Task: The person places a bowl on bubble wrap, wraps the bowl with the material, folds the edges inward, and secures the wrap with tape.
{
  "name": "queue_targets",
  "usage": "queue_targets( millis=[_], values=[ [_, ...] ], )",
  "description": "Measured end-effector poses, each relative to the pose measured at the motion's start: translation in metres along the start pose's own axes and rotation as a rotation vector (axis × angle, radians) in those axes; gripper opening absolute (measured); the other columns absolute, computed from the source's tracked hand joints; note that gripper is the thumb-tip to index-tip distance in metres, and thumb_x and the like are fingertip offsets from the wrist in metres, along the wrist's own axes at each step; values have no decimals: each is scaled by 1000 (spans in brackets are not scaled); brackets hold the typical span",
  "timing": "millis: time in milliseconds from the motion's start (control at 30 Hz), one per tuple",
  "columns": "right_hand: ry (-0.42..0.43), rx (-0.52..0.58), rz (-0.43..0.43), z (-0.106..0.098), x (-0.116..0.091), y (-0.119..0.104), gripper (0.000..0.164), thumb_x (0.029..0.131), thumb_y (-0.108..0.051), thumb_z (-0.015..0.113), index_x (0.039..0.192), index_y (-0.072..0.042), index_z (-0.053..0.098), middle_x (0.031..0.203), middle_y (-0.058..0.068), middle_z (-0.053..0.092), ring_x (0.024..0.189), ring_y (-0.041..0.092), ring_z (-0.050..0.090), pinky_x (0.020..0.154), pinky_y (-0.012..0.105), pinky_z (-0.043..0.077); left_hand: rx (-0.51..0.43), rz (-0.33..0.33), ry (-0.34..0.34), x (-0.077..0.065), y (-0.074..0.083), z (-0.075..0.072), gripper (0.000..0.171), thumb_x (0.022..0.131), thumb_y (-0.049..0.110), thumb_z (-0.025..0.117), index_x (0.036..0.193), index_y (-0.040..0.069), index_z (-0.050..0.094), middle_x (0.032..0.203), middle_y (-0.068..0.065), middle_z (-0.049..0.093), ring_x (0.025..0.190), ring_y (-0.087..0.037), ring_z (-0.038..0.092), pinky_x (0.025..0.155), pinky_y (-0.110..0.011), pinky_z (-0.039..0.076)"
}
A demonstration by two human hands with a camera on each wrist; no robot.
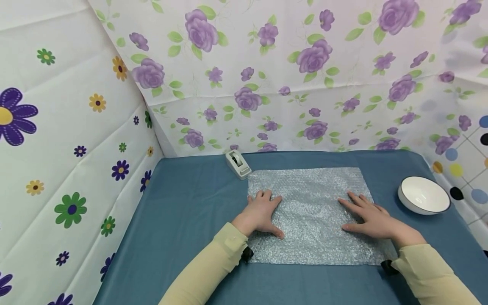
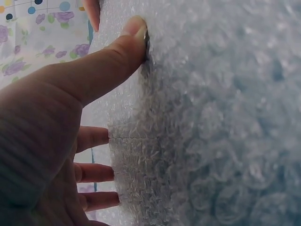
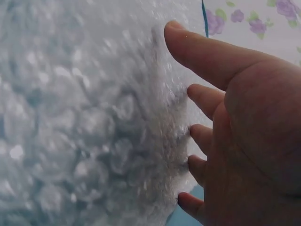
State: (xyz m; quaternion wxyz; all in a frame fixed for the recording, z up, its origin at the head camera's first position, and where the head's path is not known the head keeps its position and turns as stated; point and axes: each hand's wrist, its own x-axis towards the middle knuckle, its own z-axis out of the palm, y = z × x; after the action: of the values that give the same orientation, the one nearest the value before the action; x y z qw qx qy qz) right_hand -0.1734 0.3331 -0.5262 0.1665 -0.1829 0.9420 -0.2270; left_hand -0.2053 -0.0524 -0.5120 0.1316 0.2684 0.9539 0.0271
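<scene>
A sheet of clear bubble wrap (image 1: pixel 312 216) lies spread flat on the blue-covered table. On its left part rests my left hand (image 1: pixel 261 214), fingers spread; in the left wrist view the thumb and fingertips touch the bubble wrap (image 2: pixel 211 117). My right hand (image 1: pixel 367 218) is over the right part of the sheet, its fingers also spread. The right wrist view shows those fingertips (image 3: pixel 195 129) at the bubble wrap's (image 3: pixel 84 122) surface, the thumb held a little away from it. Neither hand grips anything.
A white tape dispenser (image 1: pixel 238 164) stands at the back, by the sheet's far left corner. Right of the sheet is a white bowl (image 1: pixel 424 195) with a dark rim. Flowered curtains (image 1: pixel 248 76) rise behind and beside the blue table (image 1: pixel 183 220).
</scene>
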Motion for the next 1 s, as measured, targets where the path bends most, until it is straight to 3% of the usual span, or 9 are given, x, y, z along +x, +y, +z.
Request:
queue_targets(
  millis=[133, 267, 367, 600, 700, 833, 933, 1000],
  values=[
    [-9, 2, 3, -3, -1, 3, 91, 98, -57, 72, 170, -17, 34, 175, 28, 12, 155, 62, 9, 106, 87, 14, 6, -1, 3, 2, 1, 0, 122, 70, 81, 84, 168, 26, 38, 165, -13, 35, 152, -37, 33, 115, -72, 35],
    [-9, -14, 10, -5, -2, 4, 91, 98, -58, 72, 170, -16, 35, 174, 29, 12, 154, 63, 9, 106, 88, 15, -18, 11, 4, 4, 1, 0, 121, 70, 80, 85, 168, 26, 38, 177, -13, 18, 163, -37, 15, 125, -68, 22],
    [-8, -10, 8, -8, -1, 4, 89, 99, -57, 72, 169, -14, 36, 174, 30, 13, 154, 63, 9, 105, 88, 15, -61, 16, 0, 6, 0, -1, 121, 71, 76, 87, 168, 25, 38, 179, -12, 12, 164, -36, 8, 128, -64, 17],
    [35, 37, -5, -9, 0, 7, 83, 102, -54, 70, 166, -11, 41, 172, 36, 12, 152, 66, 14, 109, 85, 22, -60, 13, -25, 4, -4, 0, 123, 71, 78, 86, 169, 24, 37, 178, -12, 18, 163, -36, 15, 126, -64, 23],
    [95, 47, 3, -11, -4, 11, 78, 105, -51, 67, 166, -10, 42, 171, 36, 13, 149, 66, 22, 107, 82, 31, -55, 17, -39, 2, -6, 2, 123, 72, 79, 85, 169, 24, 35, 178, -12, 17, 164, -36, 14, 126, -64, 23],
    [210, 26, 28, -20, -15, 17, 70, 109, -45, 63, 164, -7, 43, 169, 36, 23, 138, 64, 43, 97, 75, 47, -59, 24, -42, 1, -6, 2, 122, 73, 79, 84, 170, 24, 34, 178, -12, 17, 164, -36, 14, 126, -64, 22],
    [327, 14, 69, -27, -27, 21, 63, 111, -40, 62, 161, -4, 48, 165, 34, 33, 127, 61, 55, 88, 70, 53, -52, 26, -40, 1, -6, 2, 122, 73, 79, 84, 170, 24, 34, 178, -12, 17, 164, -36, 14, 126, -64, 23],
    [421, 23, 123, -32, -36, 24, 58, 112, -37, 60, 159, -3, 51, 164, 33, 38, 127, 61, 54, 88, 70, 52, -49, 30, -41, 1, -6, 3, 122, 73, 79, 84, 170, 24, 34, 178, -12, 17, 164, -36, 14, 126, -64, 23]
  ],
)
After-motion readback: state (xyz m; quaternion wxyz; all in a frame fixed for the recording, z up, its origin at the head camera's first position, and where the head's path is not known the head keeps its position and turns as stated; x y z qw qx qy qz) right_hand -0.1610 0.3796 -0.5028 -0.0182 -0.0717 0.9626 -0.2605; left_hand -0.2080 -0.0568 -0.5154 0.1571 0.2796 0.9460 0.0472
